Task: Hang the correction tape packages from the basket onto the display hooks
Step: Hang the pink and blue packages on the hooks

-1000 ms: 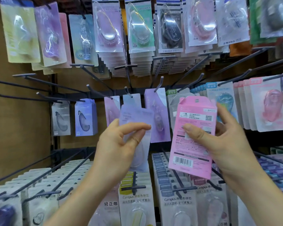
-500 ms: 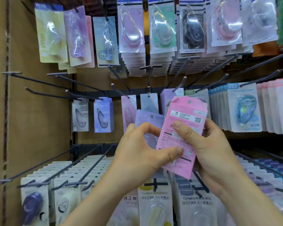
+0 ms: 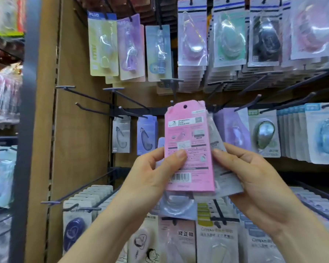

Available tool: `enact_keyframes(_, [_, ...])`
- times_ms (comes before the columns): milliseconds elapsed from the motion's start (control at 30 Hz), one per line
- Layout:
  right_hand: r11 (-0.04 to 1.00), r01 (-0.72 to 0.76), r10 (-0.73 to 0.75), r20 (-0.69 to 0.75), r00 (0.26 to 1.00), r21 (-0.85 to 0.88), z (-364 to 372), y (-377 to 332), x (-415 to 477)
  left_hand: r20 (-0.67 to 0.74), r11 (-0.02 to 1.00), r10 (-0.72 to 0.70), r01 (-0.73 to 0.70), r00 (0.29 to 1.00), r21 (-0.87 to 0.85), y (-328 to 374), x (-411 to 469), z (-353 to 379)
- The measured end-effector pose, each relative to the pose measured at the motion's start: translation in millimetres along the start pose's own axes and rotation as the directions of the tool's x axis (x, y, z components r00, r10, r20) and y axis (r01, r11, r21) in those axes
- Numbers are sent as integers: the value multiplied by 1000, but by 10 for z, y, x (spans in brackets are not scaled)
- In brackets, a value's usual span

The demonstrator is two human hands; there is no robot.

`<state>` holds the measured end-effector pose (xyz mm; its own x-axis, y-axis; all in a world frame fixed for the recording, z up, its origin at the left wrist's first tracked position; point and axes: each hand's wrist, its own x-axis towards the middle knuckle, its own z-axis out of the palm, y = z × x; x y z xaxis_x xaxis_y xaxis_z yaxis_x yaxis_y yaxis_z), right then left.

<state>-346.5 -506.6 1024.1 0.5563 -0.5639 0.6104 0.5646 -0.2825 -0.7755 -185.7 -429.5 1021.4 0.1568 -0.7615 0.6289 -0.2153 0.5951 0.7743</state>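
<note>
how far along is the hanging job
Done: a grey boxed package and a blue boxed package hang on hooks. In hand: left hand pinches a pink card package, right hand holds a grey flat package. Left: neither is hung yet; remaining stock unseen.

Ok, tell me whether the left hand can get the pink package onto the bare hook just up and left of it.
Probably yes. The left hand grips the pink package low, its hang hole stands clear at the top, and nothing hangs on the bare hook or lies between.

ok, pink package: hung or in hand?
In hand, not hung. The left hand pinches the pink package upright, and its hang hole shows empty, nothing through it.
</note>
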Motion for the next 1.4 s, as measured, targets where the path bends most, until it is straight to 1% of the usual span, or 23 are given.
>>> enact_keyframes(67, [1000, -5, 4, -42, 999, -27, 89, 34, 29, -53, 999, 34, -35, 998, -23, 18, -43, -139])
enact_keyframes(167, [1000, -28, 27, -81, 996, -12, 211, 65, 67, -171, 995, 42, -56, 984, -79, 41, -97, -416])
enact_keyframes(333, [992, -112, 117, -89, 989, 66, 332, 208, 214, -234, 998, 18, -31, 972, -55, -18, -247, -778])
enact_keyframes(433, [969, -201, 201, 12, 979, 144, 455, 293, 307, -314, 999, 0, -12, 949, -38, -69, -328, -1026])
enact_keyframes(500, [956, -250, 247, 34, 968, 155, 566, 369, 396, -386, 999, -31, 13, 922, -49, -96, -355, -1214])
enact_keyframes(533, [952, -267, 266, 27, 964, 148, 621, 417, 454, -411, 998, -52, 29, 910, -63, -106, -369, -1286])
enact_keyframes(633, [958, -288, 288, 20, 957, 8, 865, 528, 642, -417, 996, -85, 63, 905, -68, -87, -421, -1410])
enact_keyframes(700, [952, -297, 305, 130, 944, -73, 1025, 584, 695, -442, 997, -75, 74, 894, -19, -72, -459, -1525])
enact_keyframes(733, [951, -272, 296, 177, 939, -148, 1082, 625, 723, -460, 996, -56, 79, 886, 30, -62, -479, -1600])
enact_keyframes(800, [930, -164, 231, 174, 957, -330, 1199, 671, 781, -502, 976, 7, 104, 865, 193, -47, -513, -1760])
enact_keyframes(833, [912, -115, 189, 156, 970, -394, 1268, 686, 872, -523, 955, 38, 124, 851, 271, -30, -527, -1825])
enact_keyframes(867, [896, -71, 138, 124, 983, -438, 1312, 704, 933, -548, 935, 65, 141, 834, 326, -19, -541, -1893])
enact_keyframes(933, [873, -5, 51, 81, 995, -488, 1433, 707, 1078, -598, 912, 108, 160, 794, 378, 7, -579, -2008])
enact_keyframes(967, [877, 17, 22, 77, 997, -480, 1504, 706, 1135, -607, 902, 120, 170, 785, 398, 21, -605, -2051])
enact_keyframes(1033, [891, 30, 17, 101, 995, -452, 1659, 701, 1207, -615, 880, 133, 193, 777, 434, 33, -657, -2136])
enact_keyframes(1167, [872, 18, 24, 79, 997, -489, 1869, 757, 1314, -620, 883, 155, 174, 769, 436, 63, -732, -2256])
enact_keyframes(1233, [878, 5, 23, 53, 998, -479, 1914, 788, 1323, -604, 902, 135, 155, 785, 404, 112, -747, -2288])
enact_keyframes(1367, [919, -38, 39, -4, 999, -393, 1950, 771, 1281, -568, 936, 100, 117, 817, 333, 201, -763, -2315])
enact_keyframes(1400, [916, -47, 46, -11, 999, -398, 1949, 763, 1273, -562, 941, 96, 109, 822, 320, 220, -762, -2311])
